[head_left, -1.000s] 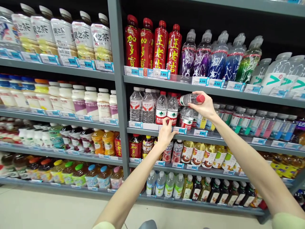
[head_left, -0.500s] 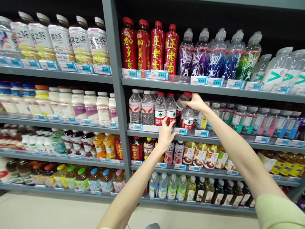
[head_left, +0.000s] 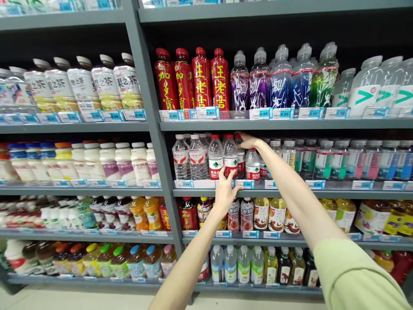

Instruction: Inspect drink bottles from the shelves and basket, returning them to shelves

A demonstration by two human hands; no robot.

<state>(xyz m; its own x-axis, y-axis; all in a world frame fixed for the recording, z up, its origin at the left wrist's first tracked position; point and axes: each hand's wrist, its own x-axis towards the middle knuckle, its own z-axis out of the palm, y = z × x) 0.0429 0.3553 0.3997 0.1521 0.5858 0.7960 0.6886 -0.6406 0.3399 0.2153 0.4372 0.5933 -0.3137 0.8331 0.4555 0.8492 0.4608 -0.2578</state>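
My left hand (head_left: 225, 188) is at the shelf's front edge, its fingers apart and their tips against the label of a red-capped water bottle (head_left: 230, 156). A matching water bottle (head_left: 215, 155) stands just left of it. Behind, my right hand (head_left: 249, 141) reaches under the upper shelf and has its fingers around the top of another red-capped water bottle (head_left: 240, 161). The front bottle and my hand partly hide this one. A shorter red-capped bottle (head_left: 252, 165) stands upright below my right wrist.
Clear water bottles (head_left: 182, 157) stand on the left, and bottles with coloured labels (head_left: 324, 159) on the right. Red bottles (head_left: 201, 79) fill part of the shelf above. The upper shelf edge (head_left: 274, 124) runs close over my right hand. A grey upright (head_left: 145, 99) divides the racks.
My right hand has moved the tilted bottle back and down into line behind the front bottle, where it stands more upright. My left hand stays by the front bottle. The view has shifted upward.
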